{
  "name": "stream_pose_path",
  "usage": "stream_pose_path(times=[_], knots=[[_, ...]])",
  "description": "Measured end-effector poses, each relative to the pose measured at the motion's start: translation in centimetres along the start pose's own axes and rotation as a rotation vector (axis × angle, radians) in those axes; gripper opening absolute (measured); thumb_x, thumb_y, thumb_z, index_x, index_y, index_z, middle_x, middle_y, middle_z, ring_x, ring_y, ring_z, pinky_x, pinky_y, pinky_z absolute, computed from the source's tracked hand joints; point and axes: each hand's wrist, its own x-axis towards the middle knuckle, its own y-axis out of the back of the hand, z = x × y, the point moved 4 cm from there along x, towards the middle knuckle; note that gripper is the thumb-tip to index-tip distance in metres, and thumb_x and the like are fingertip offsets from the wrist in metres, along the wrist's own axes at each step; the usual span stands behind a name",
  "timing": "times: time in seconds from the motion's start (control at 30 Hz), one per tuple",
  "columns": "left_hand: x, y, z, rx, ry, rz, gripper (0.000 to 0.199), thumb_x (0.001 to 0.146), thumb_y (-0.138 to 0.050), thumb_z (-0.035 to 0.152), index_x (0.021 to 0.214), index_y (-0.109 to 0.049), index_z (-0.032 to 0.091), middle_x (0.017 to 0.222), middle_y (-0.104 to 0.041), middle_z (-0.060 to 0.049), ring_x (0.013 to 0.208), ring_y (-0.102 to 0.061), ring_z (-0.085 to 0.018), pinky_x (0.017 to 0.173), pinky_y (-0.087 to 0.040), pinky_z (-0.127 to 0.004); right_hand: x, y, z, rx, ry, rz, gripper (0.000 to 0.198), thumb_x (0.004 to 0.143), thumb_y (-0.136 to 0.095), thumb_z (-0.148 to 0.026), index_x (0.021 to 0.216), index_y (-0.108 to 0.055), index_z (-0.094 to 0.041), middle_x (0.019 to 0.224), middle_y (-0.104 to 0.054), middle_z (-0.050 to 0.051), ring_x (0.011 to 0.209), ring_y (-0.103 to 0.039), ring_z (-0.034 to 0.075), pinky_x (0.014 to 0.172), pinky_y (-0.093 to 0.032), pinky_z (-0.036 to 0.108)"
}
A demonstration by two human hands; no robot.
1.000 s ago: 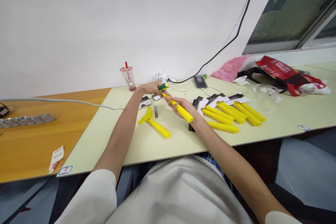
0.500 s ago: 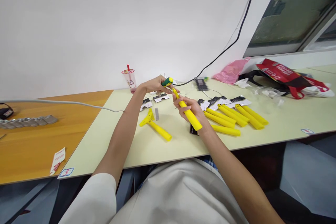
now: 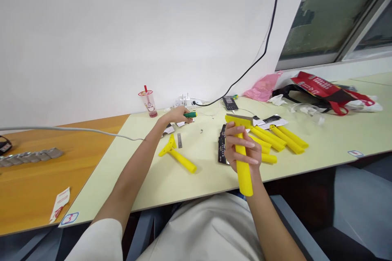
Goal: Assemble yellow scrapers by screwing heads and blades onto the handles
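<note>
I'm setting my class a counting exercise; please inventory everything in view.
raised scraper: one, yellow, right
loose scraper: one, yellow, centre
handles: several, yellow, right
tool: one, green, centre
blade: one, grey, centre
cards: several, black/white, table
cup: one, clear, back
phone: one, black, back
plugs: several, white, back
cables: several, black/grey, left/back
bags: two, red/pink, right
metal pieces: several, grey, left
paper: one, white, left
tables: two, cream/brown, front
window: one, dark, right
left hand: one, holding tool
right hand: one, holding raised scraper

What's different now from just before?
The right hand swung the yellow scraper rightward and nearer, away from the left hand, bringing the bladed head into view. The left hand still grips the green handle. The flat-lying scraper and loose blade stayed put.
</note>
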Motion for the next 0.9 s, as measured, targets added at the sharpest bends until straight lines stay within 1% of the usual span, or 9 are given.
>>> stream_pose_path(times=[0.07, 0.17, 0.3, 0.43, 0.6, 0.67, 0.73, 0.8, 0.9], knots=[[1.3, -1.2, 0.2, 0.051, -0.032, 0.007, 0.027, 0.072, -0.089, 0.041, 0.073, -0.082, 0.015, 0.063, -0.065, -0.001, 0.061, -0.05, -0.015, 0.059, -0.03, -0.029, -0.6, 0.2, 0.5, 0.067, -0.009, -0.118, 0.042, 0.109, -0.049, -0.012, 0.15, -0.05, -0.019, 0.113, -0.078, 0.004, 0.08, -0.075, 0.01, 0.041, -0.053, 0.007], [4.5, -3.5, 1.2, 0.099, -0.069, 0.017, 0.031, 0.078, -0.084, 0.045, 0.074, -0.081, 0.015, 0.066, -0.067, -0.003, 0.063, -0.051, -0.016, 0.06, -0.033, -0.029, -1.3, 0.8, 0.7, 0.148, 0.015, -0.208, 0.043, 0.106, -0.055, -0.011, 0.148, -0.05, -0.02, 0.114, -0.079, 0.004, 0.081, -0.075, 0.011, 0.044, -0.056, 0.01], [9.9, -6.1, 2.4, 0.141, -0.037, 0.05, 0.023, 0.078, -0.084, 0.037, 0.078, -0.079, 0.014, 0.072, -0.073, -0.005, 0.069, -0.061, -0.019, 0.064, -0.04, -0.029, -2.1, 1.3, 0.3, 0.239, 0.046, -0.257, 0.041, 0.107, -0.057, -0.009, 0.146, -0.049, -0.019, 0.115, -0.078, 0.004, 0.079, -0.074, 0.011, 0.042, -0.053, 0.011], [13.8, -7.1, 2.5, 0.206, 0.054, 0.096, 0.021, 0.076, -0.09, 0.028, 0.082, -0.078, 0.012, 0.073, -0.071, -0.005, 0.077, -0.067, -0.023, 0.07, -0.047, -0.031, -3.2, 1.9, -0.4, 0.253, 0.085, -0.263, 0.038, 0.106, -0.059, -0.008, 0.14, -0.05, -0.022, 0.115, -0.079, 0.002, 0.079, -0.074, 0.009, 0.042, -0.053, 0.009], [15.7, -7.7, 1.6, 0.238, 0.13, 0.077, 0.028, 0.101, -0.077, 0.042, 0.102, -0.073, 0.014, 0.1, -0.074, -0.005, 0.089, -0.071, -0.019, 0.085, -0.061, -0.038, -4.0, 2.4, -0.8, 0.277, 0.119, -0.259, 0.036, 0.107, -0.059, -0.008, 0.139, -0.049, -0.022, 0.116, -0.079, 0.002, 0.081, -0.075, 0.008, 0.042, -0.053, 0.007], [16.1, -7.7, 1.2, 0.22, 0.13, 0.077, 0.028, 0.096, -0.083, 0.04, 0.097, -0.074, 0.013, 0.095, -0.074, -0.005, 0.088, -0.071, -0.019, 0.083, -0.06, -0.036, -4.0, 2.5, -0.8, 0.275, 0.127, -0.251, 0.036, 0.107, -0.059, -0.009, 0.139, -0.049, -0.022, 0.116, -0.079, 0.001, 0.081, -0.076, 0.008, 0.042, -0.053, 0.006], [16.5, -7.7, 0.8, 0.189, 0.117, 0.078, 0.027, 0.079, -0.093, 0.033, 0.086, -0.076, 0.013, 0.083, -0.073, -0.005, 0.083, -0.069, -0.02, 0.077, -0.056, -0.031, -4.0, 2.6, -0.7, 0.269, 0.133, -0.239, 0.036, 0.108, -0.059, -0.01, 0.14, -0.05, -0.022, 0.115, -0.079, 0.001, 0.082, -0.076, 0.008, 0.041, -0.053, 0.006], [16.7, -7.6, 0.7, 0.152, 0.102, 0.066, 0.025, 0.063, -0.096, 0.025, 0.076, -0.077, 0.014, 0.072, -0.071, -0.003, 0.077, -0.066, -0.02, 0.07, -0.05, -0.029, -4.0, 2.8, -0.7, 0.264, 0.129, -0.235, 0.038, 0.107, -0.06, -0.009, 0.142, -0.05, -0.021, 0.115, -0.08, 0.001, 0.082, -0.076, 0.008, 0.041, -0.053, 0.006], [16.8, -7.7, 0.7, 0.099, 0.088, 0.02, 0.024, 0.055, -0.094, 0.022, 0.071, -0.079, 0.015, 0.066, -0.069, -0.002, 0.069, -0.061, -0.018, 0.064, -0.045, -0.029, -3.9, 3.0, -0.6, 0.271, 0.128, -0.231, 0.041, 0.107, -0.06, -0.008, 0.145, -0.05, -0.021, 0.115, -0.08, 0.002, 0.081, -0.076, 0.008, 0.042, -0.053, 0.006]])
